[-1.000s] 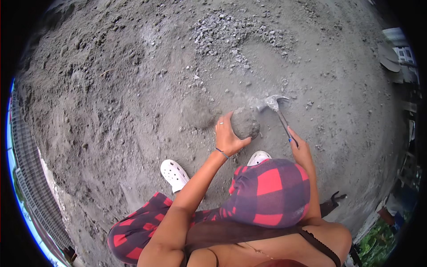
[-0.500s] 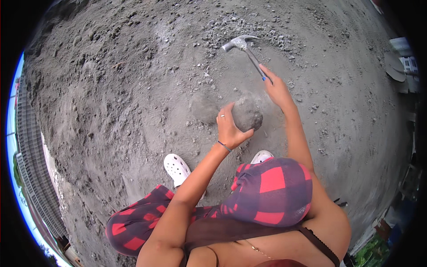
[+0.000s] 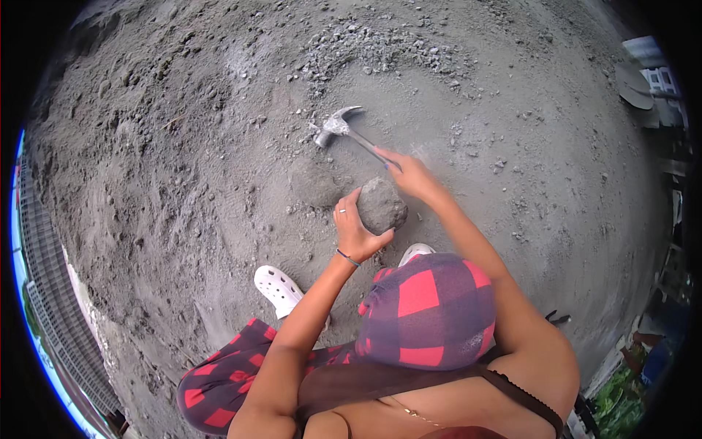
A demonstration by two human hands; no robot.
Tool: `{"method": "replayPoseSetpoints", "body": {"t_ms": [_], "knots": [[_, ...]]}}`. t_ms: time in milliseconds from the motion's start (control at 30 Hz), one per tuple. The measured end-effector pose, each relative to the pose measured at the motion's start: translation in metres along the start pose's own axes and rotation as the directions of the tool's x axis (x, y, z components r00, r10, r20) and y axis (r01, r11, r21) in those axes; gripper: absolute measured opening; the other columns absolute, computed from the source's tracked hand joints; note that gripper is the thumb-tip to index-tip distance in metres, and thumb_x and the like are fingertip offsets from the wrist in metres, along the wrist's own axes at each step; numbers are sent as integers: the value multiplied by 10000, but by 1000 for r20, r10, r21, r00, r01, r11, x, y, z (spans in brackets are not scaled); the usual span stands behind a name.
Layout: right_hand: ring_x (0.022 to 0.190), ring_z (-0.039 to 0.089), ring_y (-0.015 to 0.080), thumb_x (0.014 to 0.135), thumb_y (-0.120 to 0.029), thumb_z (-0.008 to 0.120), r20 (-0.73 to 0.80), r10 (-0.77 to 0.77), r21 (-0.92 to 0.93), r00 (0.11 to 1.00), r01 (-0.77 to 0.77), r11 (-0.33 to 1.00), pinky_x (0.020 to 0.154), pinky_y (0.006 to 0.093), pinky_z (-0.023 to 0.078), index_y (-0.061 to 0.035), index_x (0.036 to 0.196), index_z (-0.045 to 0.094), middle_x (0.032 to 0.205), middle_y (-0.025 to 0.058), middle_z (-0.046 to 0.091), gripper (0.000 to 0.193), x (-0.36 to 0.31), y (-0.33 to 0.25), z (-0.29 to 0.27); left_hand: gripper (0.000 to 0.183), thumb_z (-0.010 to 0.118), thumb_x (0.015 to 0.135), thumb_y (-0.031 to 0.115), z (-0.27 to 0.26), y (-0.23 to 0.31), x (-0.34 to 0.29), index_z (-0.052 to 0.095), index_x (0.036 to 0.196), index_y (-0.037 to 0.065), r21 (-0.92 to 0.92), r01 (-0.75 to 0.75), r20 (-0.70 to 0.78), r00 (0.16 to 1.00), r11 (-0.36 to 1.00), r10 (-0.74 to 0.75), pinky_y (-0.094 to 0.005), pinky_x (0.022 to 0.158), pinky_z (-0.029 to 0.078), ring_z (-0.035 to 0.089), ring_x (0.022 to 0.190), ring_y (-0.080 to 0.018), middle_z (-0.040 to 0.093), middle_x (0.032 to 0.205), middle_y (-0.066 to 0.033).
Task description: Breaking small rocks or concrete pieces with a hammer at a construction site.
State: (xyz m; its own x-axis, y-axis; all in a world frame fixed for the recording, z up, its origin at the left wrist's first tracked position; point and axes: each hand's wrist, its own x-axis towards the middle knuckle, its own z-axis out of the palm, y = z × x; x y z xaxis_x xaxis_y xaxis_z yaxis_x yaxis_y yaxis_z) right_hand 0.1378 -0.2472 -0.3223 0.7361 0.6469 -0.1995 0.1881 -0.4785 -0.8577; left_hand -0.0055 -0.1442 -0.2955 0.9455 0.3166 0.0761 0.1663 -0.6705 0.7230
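Note:
A rough grey rock (image 3: 383, 205) rests on the dusty ground in front of me. Curved around its left and near sides is my left hand (image 3: 356, 225), with a ring on one finger and a dark band at the wrist. My right hand (image 3: 409, 174) grips a claw hammer (image 3: 353, 134) by its handle, beyond the rock. The metal head is at the far left of the handle, low by some pale rubble. Just left of the rock lies a second rounded grey lump (image 3: 313, 183), dust-covered and touched by neither hand.
An arc of broken stone chips (image 3: 380, 50) spreads over the ground farther out. My feet wear white clogs (image 3: 278, 290) close to the rock. Shovel-like blades (image 3: 635, 86) stand at the far right, and a ribbed grey structure (image 3: 62, 293) runs along the left edge.
The hammer has swung nearer and to the left, its head now lower over the ground. My left hand stays on the rock; the view has shifted slightly.

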Motion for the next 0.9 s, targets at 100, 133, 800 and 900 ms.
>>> {"method": "replayPoseSetpoints", "body": {"t_ms": [100, 133, 800, 900], "knots": [[818, 534, 353, 788, -122, 433, -61, 23, 30, 998, -21, 999, 699, 375, 423, -178, 1136, 462, 942, 193, 544, 353, 72, -20, 15, 830, 680, 428, 289, 8, 1, 10, 331, 1119, -9, 59, -54, -2, 999, 997, 54, -404, 845, 287, 376, 962, -314, 410, 1021, -166], [809, 535, 357, 790, -123, 426, -83, 42, 77, 996, -36, 996, 695, 377, 425, -177, 1134, 464, 935, 195, 546, 351, 85, -20, 18, 832, 680, 428, 291, 8, 1, 13, 330, 1120, -11, 98, -69, -16, 997, 993, 71, -404, 846, 288, 376, 964, -314, 410, 1024, -167], [1045, 465, 258, 776, -52, 450, -419, 468, 162, 778, -443, 882, 839, 279, 358, -137, 1178, 425, 1115, 186, 476, 412, -195, 45, -81, 817, 682, 441, 309, 34, -15, 126, 342, 1107, -19, 112, 76, -153, 986, 991, -58, -418, 857, 285, 371, 995, -340, 414, 1043, -180], [1022, 478, 284, 788, -89, 453, -455, 358, 104, 815, -351, 931, 829, 286, 368, -182, 1180, 423, 1105, 180, 482, 404, -113, 59, -93, 823, 678, 444, 305, 30, -13, 125, 318, 1118, -2, 145, 99, -104, 991, 985, -84, -411, 864, 277, 357, 1012, -338, 400, 1057, -176]]}}
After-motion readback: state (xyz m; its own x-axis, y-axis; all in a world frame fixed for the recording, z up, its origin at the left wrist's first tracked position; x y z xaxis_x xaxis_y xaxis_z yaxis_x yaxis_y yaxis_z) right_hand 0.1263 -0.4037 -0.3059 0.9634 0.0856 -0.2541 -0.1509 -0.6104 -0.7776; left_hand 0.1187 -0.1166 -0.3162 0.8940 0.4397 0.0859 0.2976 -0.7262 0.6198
